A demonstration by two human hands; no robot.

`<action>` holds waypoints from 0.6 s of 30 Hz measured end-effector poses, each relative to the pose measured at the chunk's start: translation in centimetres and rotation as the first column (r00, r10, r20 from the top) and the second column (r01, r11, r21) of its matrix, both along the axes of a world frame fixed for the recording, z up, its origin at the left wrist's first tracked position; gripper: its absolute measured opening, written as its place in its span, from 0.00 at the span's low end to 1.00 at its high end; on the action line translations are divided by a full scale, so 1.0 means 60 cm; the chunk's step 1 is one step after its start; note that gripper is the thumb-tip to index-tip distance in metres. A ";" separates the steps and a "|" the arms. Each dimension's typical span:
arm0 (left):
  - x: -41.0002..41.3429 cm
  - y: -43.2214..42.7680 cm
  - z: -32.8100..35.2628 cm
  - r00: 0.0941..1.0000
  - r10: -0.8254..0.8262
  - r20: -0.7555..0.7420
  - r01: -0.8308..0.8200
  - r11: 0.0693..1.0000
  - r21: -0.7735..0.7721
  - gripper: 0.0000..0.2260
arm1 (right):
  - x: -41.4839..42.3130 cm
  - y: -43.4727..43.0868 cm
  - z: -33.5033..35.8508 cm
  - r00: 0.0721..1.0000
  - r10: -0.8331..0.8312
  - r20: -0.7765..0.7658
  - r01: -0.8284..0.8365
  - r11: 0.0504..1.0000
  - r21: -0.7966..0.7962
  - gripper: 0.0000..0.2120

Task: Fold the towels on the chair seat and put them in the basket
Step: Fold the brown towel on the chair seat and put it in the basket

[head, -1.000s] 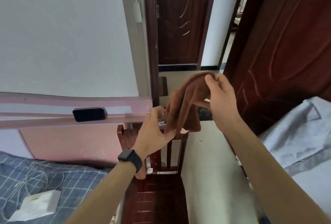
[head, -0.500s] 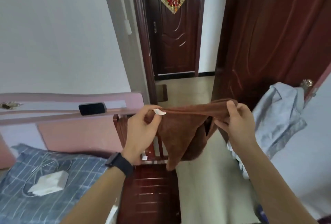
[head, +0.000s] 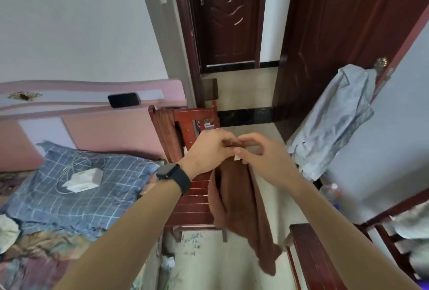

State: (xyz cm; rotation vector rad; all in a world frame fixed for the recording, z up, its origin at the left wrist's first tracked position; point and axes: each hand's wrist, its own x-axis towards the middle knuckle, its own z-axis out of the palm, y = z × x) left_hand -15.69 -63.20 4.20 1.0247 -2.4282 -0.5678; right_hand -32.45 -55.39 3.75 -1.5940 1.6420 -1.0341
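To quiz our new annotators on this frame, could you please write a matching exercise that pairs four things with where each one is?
Things
1. brown towel
2. black phone
3. white box
4. light blue shirt

Places
A. on the checked pillow
B. hanging by the door handle
C. on the headboard ledge
D. pinched between the left hand and right hand

Pairs: 1-D, 2-C, 3-A, 4-B
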 end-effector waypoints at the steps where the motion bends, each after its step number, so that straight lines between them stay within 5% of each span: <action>1: 0.004 0.009 -0.003 0.999 0.029 -0.022 -0.029 0.999 0.015 0.06 | 0.001 0.004 -0.001 1.000 0.000 0.001 0.000 1.000 -0.002 0.12; 10: 0.072 0.085 -0.064 0.946 0.260 -0.193 -0.236 0.962 0.140 0.08 | 0.050 0.034 -0.032 0.999 0.024 0.042 -0.022 0.999 -0.043 0.05; 18: 0.166 0.150 -0.207 0.904 0.425 0.050 -0.421 0.860 0.287 0.10 | 0.062 0.050 -0.037 0.973 -0.086 0.215 0.099 0.994 -0.050 0.06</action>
